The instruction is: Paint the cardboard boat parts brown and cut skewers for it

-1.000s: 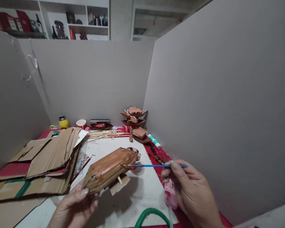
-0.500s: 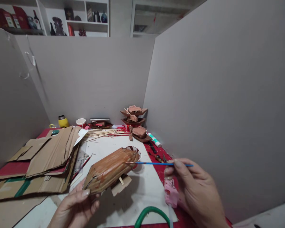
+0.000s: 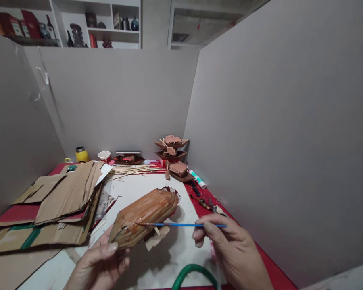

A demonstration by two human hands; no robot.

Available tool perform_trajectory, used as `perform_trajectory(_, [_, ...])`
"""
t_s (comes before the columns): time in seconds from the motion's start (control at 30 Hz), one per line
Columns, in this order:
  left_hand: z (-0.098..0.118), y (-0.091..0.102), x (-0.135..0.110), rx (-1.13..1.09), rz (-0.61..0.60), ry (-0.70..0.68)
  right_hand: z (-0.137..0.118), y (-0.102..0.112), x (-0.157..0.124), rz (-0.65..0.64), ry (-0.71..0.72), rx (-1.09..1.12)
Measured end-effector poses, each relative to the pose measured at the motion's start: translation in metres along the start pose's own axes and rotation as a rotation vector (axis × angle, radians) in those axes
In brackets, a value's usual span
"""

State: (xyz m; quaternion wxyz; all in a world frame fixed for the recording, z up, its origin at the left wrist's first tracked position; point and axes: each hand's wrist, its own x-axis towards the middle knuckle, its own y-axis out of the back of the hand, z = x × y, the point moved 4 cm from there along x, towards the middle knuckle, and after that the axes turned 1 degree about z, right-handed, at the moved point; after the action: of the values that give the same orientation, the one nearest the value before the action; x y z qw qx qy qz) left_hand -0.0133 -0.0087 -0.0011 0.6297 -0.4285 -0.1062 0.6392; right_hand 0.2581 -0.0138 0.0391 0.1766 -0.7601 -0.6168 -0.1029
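Observation:
My left hand (image 3: 103, 257) grips the near left end of a cardboard model boat (image 3: 145, 213), held tilted above the white sheet with its brown-painted bottom facing up. A small cardboard flap (image 3: 157, 238) on a stick juts from its lower side. Between the thumb and fingers of my right hand (image 3: 226, 245) is a thin blue paintbrush (image 3: 181, 225). Its bristles touch the painted surface toward the left end, where the paint looks wet. Behind the boat's far end, a round, ragged white-and-red rim partly shows; the boat hides the rest.
Torn cardboard (image 3: 63, 201) is piled at the left. Thin wooden sticks (image 3: 130, 169), a paper cup (image 3: 104, 156) and a yellow bottle (image 3: 81, 154) stand or lie at the back. Finished-looking model boats (image 3: 172, 151) are stacked by the corner. Pliers (image 3: 213, 205) lie right; a green hoop (image 3: 195, 269) is in front.
My right hand has moved left and down, carrying the brush tip from the boat's right part toward its left end. The boat and my left hand have barely shifted.

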Motion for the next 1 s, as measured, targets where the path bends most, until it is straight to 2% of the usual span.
perform_trajectory(0.27, [0.000, 0.002, 0.000, 0.008, 0.030, -0.016, 0.006, 0.005, 0.000, -0.011, -0.043, 0.039])
perform_trajectory(0.4, [-0.002, 0.005, 0.002, 0.023, 0.022, 0.004, 0.002, 0.000, -0.003, -0.052, -0.016, 0.032])
perform_trajectory(0.67, [-0.006, -0.005, -0.001, 0.021, -0.035, 0.011, 0.001, -0.012, -0.007, -0.112, -0.005, 0.023])
perform_trajectory(0.87, [-0.006, 0.004, 0.007, -0.005, -0.077, 0.042, 0.003, -0.004, -0.001, -0.079, -0.021, -0.003])
perform_trajectory(1.0, [-0.007, 0.010, 0.011, -0.026, -0.086, 0.065, 0.006, 0.013, 0.006, 0.051, -0.033, -0.023])
